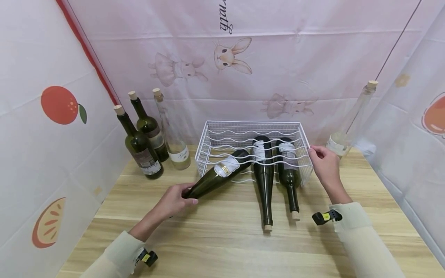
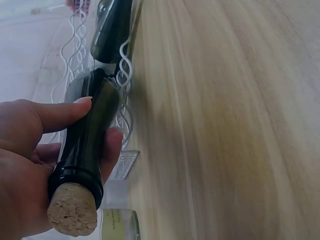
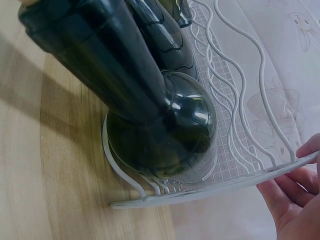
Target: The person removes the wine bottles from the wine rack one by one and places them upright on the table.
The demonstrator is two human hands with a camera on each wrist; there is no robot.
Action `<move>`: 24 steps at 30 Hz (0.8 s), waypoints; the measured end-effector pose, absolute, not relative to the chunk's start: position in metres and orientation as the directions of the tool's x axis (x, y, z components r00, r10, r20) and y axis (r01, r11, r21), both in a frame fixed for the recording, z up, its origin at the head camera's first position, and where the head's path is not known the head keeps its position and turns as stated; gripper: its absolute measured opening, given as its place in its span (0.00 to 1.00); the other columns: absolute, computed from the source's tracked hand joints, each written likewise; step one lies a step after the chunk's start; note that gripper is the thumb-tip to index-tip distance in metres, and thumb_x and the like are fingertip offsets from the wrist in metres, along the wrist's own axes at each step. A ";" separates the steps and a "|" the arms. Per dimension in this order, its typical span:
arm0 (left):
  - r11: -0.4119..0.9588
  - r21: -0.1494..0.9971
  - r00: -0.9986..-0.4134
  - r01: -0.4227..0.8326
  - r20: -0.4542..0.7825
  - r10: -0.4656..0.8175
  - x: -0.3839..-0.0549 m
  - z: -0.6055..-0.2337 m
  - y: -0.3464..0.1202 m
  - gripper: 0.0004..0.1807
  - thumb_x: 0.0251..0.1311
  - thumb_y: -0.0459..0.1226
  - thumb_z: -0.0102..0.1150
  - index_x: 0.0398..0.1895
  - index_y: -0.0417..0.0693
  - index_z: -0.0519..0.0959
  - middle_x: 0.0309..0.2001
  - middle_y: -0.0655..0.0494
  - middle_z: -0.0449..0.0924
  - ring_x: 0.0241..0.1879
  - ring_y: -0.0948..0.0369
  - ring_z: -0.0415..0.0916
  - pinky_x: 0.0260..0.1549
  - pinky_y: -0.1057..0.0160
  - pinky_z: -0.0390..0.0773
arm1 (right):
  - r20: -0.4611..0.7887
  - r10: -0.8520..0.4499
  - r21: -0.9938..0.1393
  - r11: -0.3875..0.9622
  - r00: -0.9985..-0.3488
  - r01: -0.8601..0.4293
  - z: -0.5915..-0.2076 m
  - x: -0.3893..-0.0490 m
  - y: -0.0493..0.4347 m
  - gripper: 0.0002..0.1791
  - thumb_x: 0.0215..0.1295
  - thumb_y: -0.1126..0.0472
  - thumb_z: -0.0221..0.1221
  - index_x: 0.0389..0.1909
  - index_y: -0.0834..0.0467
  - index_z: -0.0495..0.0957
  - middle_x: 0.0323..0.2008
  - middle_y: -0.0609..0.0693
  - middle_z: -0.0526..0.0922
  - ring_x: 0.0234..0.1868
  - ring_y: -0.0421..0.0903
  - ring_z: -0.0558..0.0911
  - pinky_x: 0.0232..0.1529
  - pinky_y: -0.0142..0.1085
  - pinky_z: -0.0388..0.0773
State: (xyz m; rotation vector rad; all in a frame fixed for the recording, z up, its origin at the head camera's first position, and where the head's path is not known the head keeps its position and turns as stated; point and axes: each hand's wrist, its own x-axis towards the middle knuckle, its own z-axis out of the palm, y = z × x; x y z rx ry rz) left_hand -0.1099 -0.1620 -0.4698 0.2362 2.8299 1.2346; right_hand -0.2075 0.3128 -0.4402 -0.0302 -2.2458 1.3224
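My left hand (image 1: 174, 201) grips a dark green wine bottle (image 1: 208, 181) around its neck. This bottle lies at a slant, its base inside the left part of a white wire wine rack (image 1: 253, 122) with wavy bars. In the left wrist view, its cork (image 2: 74, 210) faces the camera, with thumb and fingers on either side of the neck. At the rack's right edge, my right hand (image 1: 326, 166) pinches the upper side wire. Between the hands, a slim dark bottle (image 1: 265, 189) and a broader dark bottle (image 1: 289, 175) lie in the rack, corked necks pointing toward me.
Left of the rack stand two dark green corked bottles (image 1: 143, 154) (image 1: 149, 129) and a clear corked bottle (image 1: 177, 150). Another clear bottle (image 1: 338, 143) stands behind my right hand. Printed cloth (image 1: 139, 23) hangs around the wooden table (image 1: 226, 247).
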 end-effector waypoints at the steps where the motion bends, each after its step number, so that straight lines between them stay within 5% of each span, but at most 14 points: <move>1: 0.671 0.733 -0.989 0.115 0.024 0.144 -0.110 -0.470 -0.162 0.32 0.58 0.34 0.74 0.67 0.38 0.77 0.57 0.39 0.85 0.50 0.54 0.83 0.48 0.56 0.84 | 0.429 0.276 -0.819 0.521 -0.860 -0.242 -0.440 -0.208 0.313 0.20 0.72 0.57 0.58 0.53 0.69 0.85 0.49 0.69 0.88 0.31 0.16 0.73 0.35 0.10 0.71; 24: 0.655 0.743 -0.991 0.136 0.088 0.106 -0.107 -0.481 -0.183 0.34 0.52 0.34 0.78 0.64 0.38 0.78 0.43 0.46 0.87 0.40 0.58 0.82 0.37 0.68 0.79 | 0.421 0.254 -0.807 0.544 -0.871 -0.231 -0.437 -0.207 0.314 0.21 0.73 0.56 0.58 0.53 0.68 0.85 0.48 0.68 0.88 0.31 0.18 0.74 0.34 0.11 0.71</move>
